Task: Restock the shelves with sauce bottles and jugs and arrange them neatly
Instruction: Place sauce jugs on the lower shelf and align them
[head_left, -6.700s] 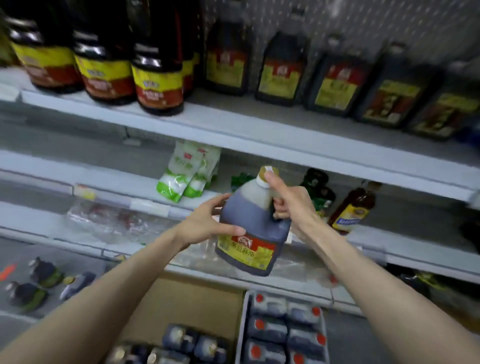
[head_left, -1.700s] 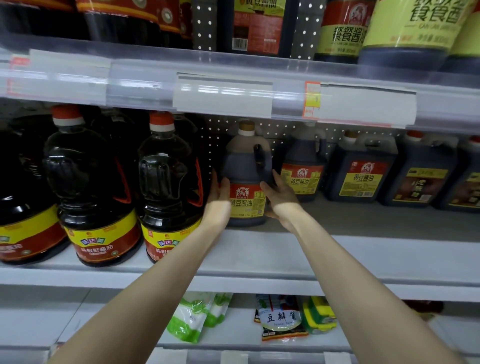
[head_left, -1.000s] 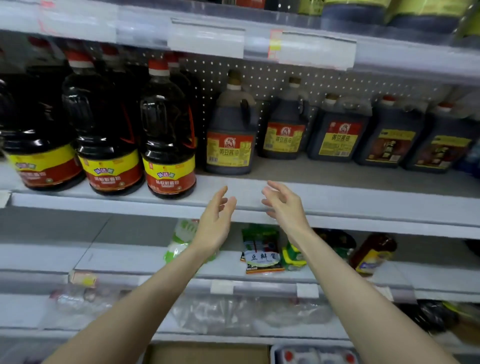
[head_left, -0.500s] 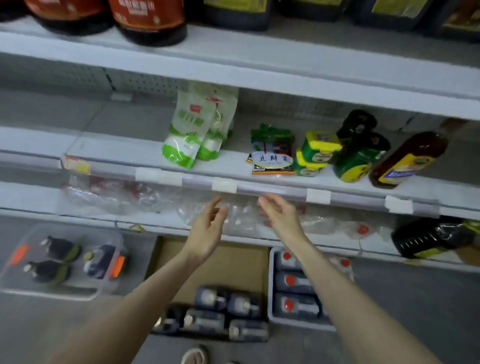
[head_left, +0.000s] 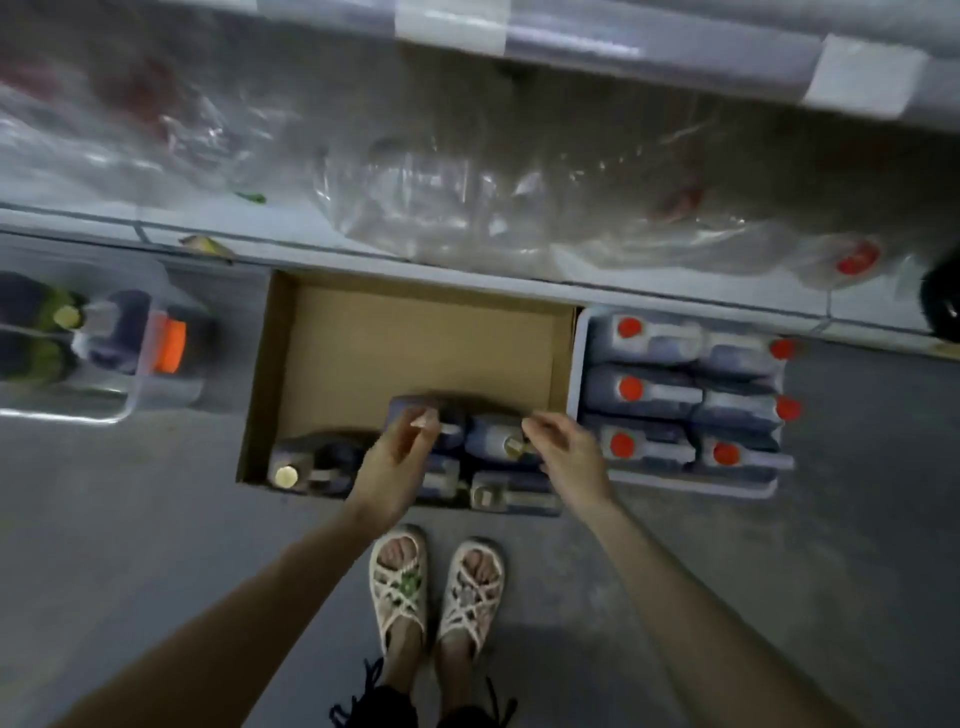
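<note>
An open cardboard box (head_left: 332, 364) sits on the floor below me, with several dark sauce jugs with gold caps along its near side. One jug (head_left: 311, 465) stands at the near left corner. My left hand (head_left: 395, 460) hovers over the middle jugs with loosely bent fingers and holds nothing. My right hand (head_left: 569, 457) reaches down beside it, its fingertips just above another gold-capped jug (head_left: 493, 439). Whether either hand touches a jug is blurred.
A white tray (head_left: 577, 364) packed with red-capped jugs lies right of the box. A clear bin (head_left: 130, 395) with bottles stands at left. The lowest shelf (head_left: 467, 270), covered with crumpled clear plastic wrap, runs above. My sandalled feet (head_left: 436, 587) stand on the grey floor.
My view has dropped from the shelves to the floor. Both empty hands have come down from shelf height to just over the jugs in the cardboard box.
</note>
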